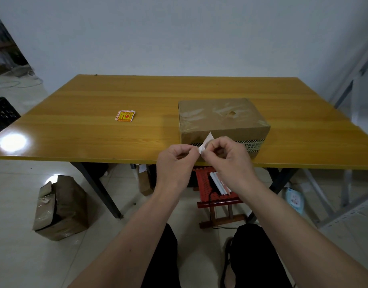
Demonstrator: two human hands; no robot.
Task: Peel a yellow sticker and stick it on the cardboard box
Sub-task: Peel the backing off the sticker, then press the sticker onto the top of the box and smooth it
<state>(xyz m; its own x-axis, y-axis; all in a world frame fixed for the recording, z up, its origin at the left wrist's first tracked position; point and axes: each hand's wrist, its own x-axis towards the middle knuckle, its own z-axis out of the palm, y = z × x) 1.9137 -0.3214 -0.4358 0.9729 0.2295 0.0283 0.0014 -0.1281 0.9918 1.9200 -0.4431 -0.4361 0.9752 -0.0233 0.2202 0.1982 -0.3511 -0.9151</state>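
Note:
A taped cardboard box (pixel 222 119) stands on the right half of the wooden table (pixel 95 129), close to its front edge. In front of the box, both of my hands pinch one sticker (pixel 206 143), of which only the white back shows. My left hand (pixel 177 161) grips its left edge. My right hand (pixel 226 156) holds its right side between thumb and finger. A small stack of yellow and red stickers (pixel 125 116) lies on the table to the left of the box.
Under the table stand a red stool (pixel 216 196) with a white roll on it and small boxes. A torn cardboard box (pixel 60 206) sits on the floor at the left, a black crate (pixel 2 113) further left. Metal shelving (pixel 353 84) stands at the right.

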